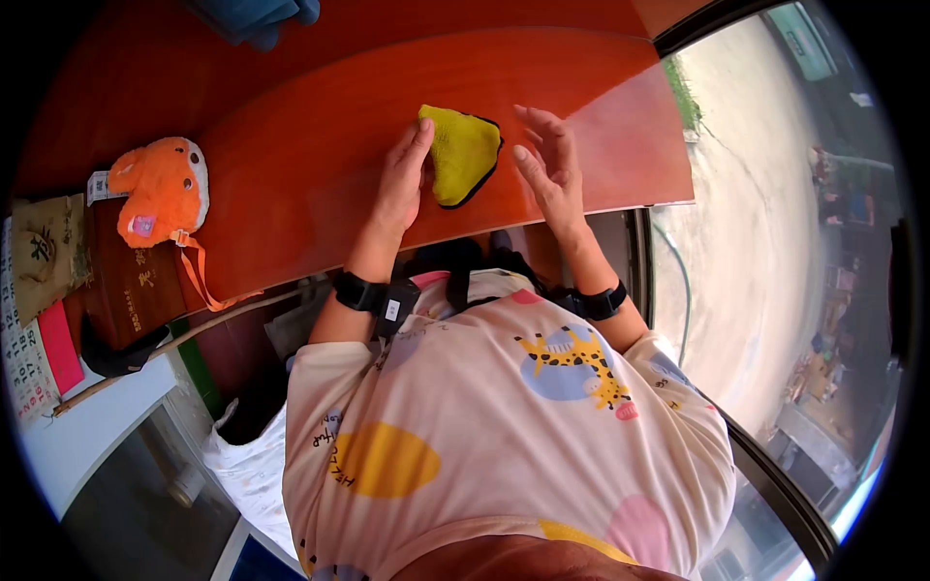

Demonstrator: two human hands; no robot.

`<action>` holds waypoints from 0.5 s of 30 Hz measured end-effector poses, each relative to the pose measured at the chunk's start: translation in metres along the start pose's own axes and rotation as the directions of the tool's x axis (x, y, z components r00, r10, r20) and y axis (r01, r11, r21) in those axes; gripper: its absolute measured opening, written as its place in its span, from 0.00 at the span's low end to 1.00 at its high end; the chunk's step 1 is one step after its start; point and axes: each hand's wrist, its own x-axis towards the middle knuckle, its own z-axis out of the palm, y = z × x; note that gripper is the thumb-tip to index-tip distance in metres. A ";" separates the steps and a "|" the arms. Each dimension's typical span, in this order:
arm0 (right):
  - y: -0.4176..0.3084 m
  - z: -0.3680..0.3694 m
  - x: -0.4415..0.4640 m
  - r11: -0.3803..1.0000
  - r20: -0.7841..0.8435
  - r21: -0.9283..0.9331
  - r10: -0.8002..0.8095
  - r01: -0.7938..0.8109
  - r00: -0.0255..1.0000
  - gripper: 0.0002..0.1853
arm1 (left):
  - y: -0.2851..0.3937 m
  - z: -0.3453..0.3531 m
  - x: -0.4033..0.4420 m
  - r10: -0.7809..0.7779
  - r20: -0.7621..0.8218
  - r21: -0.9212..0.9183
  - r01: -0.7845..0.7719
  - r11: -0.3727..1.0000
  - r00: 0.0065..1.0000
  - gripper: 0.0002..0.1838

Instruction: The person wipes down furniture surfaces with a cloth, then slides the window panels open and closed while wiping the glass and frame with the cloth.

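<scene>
A folded yellow cloth (463, 155) with dark edging is over the red-brown table, a little left of the space between my hands. My left hand (402, 179) is at the cloth's left edge, its thumb along that side and its other fingers partly hidden; it appears to grip the cloth there. To the right of the cloth, my right hand (552, 169) is raised with fingers apart and nothing in it. A small gap separates it from the cloth. Each wrist wears a black band.
An orange plush pouch (160, 189) with a strap lies on the table (310, 126) at left, near a brown box (140, 286) and a calendar (29, 358). Blue fabric (257, 19) sits at the far edge. Glass panes border the right side.
</scene>
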 end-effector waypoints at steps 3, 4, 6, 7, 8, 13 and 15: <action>-0.010 0.011 -0.002 0.990 0.194 -0.139 0.040 -0.013 0.980 0.39 | 0.001 0.008 0.002 -0.141 0.141 -0.078 0.153 0.985 0.980 0.20; -0.007 0.013 -0.004 0.990 0.182 -0.139 0.039 -0.013 0.983 0.39 | 0.003 0.011 0.000 -0.136 0.206 -0.127 0.164 0.978 0.969 0.19; 0.005 0.011 -0.011 0.987 0.129 0.081 0.125 -0.136 0.984 0.41 | 0.007 0.018 -0.002 -0.134 0.279 -0.168 0.186 0.968 0.951 0.18; 0.007 0.006 -0.011 0.988 0.116 0.082 0.122 -0.132 0.986 0.41 | 0.010 0.020 -0.002 -0.150 0.291 -0.057 0.173 0.983 0.945 0.17; 0.009 -0.002 -0.013 0.963 0.080 0.154 0.210 -0.220 0.975 0.41 | 0.012 0.023 -0.002 -0.170 0.303 0.056 0.161 0.985 0.938 0.16; 0.010 -0.040 -0.034 0.604 0.270 0.506 0.568 -0.616 0.778 0.31 | 0.006 0.046 0.004 -0.231 0.470 0.119 0.198 0.973 0.852 0.13; 0.005 -0.044 -0.049 0.602 0.210 0.567 0.554 -0.562 0.805 0.22 | 0.004 0.060 0.004 -0.180 0.467 0.172 0.110 0.979 0.866 0.10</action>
